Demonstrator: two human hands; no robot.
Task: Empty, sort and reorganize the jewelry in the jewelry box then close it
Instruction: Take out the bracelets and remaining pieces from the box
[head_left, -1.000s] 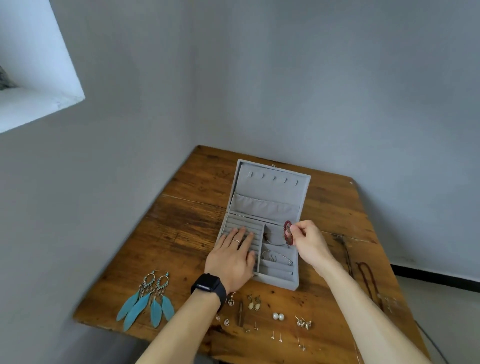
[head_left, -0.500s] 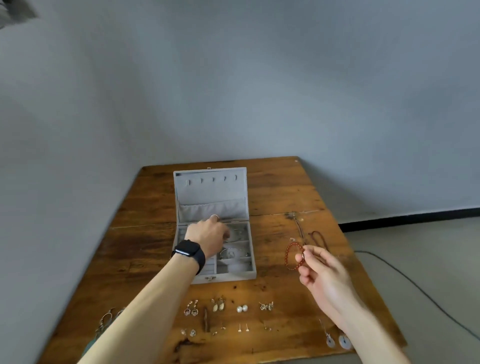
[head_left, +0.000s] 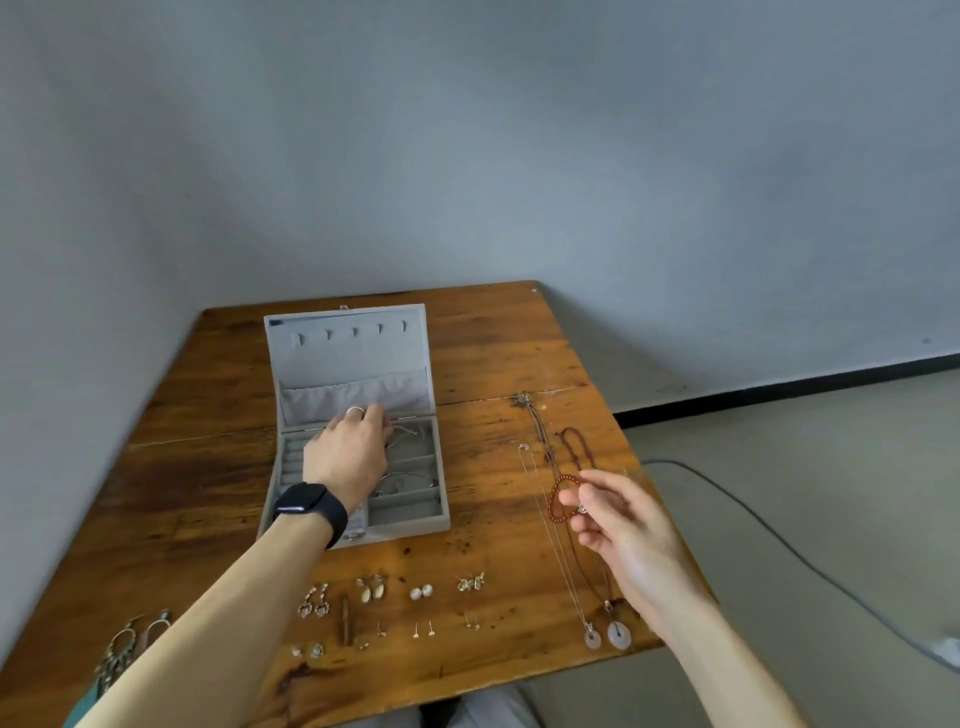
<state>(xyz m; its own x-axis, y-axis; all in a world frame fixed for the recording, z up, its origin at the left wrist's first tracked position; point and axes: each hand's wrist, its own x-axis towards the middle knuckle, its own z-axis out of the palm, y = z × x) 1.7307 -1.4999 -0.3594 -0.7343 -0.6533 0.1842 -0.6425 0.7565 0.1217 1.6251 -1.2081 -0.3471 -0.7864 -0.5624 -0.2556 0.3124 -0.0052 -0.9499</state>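
Head view: the grey jewelry box (head_left: 353, 353) stands open on the wooden table (head_left: 208, 493), lid raised toward the wall, bare wood on both sides; the left hand (head_left: 348, 457), wearing a black watch (head_left: 311, 506), reaches into its right compartments, fingers curled down, grip not discernible; the right hand (head_left: 618, 525) pinches a red bead bracelet (head_left: 553, 501) above the necklaces (head_left: 618, 635) near the table's right edge; earrings (head_left: 421, 591) line the near edge.

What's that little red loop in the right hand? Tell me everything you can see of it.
The red bracelet is a small loop of tiny dark-red beads, with a small silvery piece where it is pinched. The right hand pinches one side, holding it above the wooden table, over the laid-out necklaces.
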